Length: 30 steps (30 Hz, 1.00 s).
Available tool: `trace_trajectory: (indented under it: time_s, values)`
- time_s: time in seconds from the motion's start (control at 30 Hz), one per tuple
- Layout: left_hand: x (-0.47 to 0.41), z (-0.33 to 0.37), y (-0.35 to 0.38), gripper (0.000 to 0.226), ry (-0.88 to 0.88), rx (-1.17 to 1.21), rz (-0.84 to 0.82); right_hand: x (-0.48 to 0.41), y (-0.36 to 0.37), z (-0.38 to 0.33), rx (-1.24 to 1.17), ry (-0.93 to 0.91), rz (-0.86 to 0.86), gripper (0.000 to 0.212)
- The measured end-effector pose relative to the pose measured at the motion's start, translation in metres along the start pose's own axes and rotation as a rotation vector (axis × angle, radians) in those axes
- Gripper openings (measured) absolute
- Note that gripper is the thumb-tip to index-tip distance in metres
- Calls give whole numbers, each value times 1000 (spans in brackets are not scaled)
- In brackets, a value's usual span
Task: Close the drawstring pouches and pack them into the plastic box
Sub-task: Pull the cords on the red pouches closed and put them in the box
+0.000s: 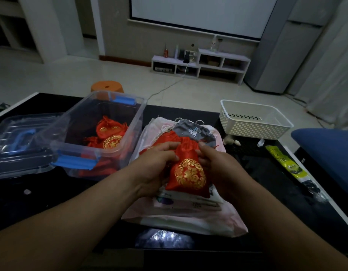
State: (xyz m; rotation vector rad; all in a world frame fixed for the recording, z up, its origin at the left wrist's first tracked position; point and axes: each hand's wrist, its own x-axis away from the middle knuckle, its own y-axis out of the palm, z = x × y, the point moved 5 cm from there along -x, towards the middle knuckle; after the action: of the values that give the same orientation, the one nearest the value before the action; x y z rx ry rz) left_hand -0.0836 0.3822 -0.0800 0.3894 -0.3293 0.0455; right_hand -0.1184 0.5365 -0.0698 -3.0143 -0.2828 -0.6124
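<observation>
Head view: I am looking down over both forearms at a dark table (51,202) in a dim room.
Left hand (155,163): its fingers are curled and grip the bunched neck of the red pouch from the left side.
Right hand (212,163): it pinches the same neck from the right, thumb and fingers bent round the fabric.
Red pouch (189,177): I see it held between the two hands, over the pile in the middle of the table. Its round gold emblem faces up and its neck points away from me.
Drawstring: fingers cover the neck, so I cannot tell how far it is pulled.
Plastic box (141,108): clear with blue latches, it stands open on the table just left of the pile.
Packed pouches (110,135): several red pouches with gold emblems lie inside the box.
Lid (18,137): clear with a blue handle, it lies flat just left of the box.
Pile of bags (188,216): pink and white cloth bags are spread under the hands.
Grey pouch (194,130): it lies on the far part of the pile, with more red fabric beside it.
Basket (253,122): white and perforated, it sits at the far right of the table, apart from the pile.
Green packet (284,161): it lies near the table's right edge.
Stool (107,86): orange, it stands on the floor behind the box.
</observation>
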Motion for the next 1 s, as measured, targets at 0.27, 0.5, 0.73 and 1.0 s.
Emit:
trace_trajectory:
  time_s: [0.27,0.5,0.73,1.0]
  values:
    - [-3,4,1,50,7,126,42,1,9,7,-257,134,-73,47]
    - [-7,3,3,57,32,192,84,0,4,11,-377,105,72,39]
    - [-3,3,6,52,37,113,55,4,17,10,-348,36,-56,50]
    - [-4,-9,0,49,-4,3,136,-7,9,11,-320,22,6,34]
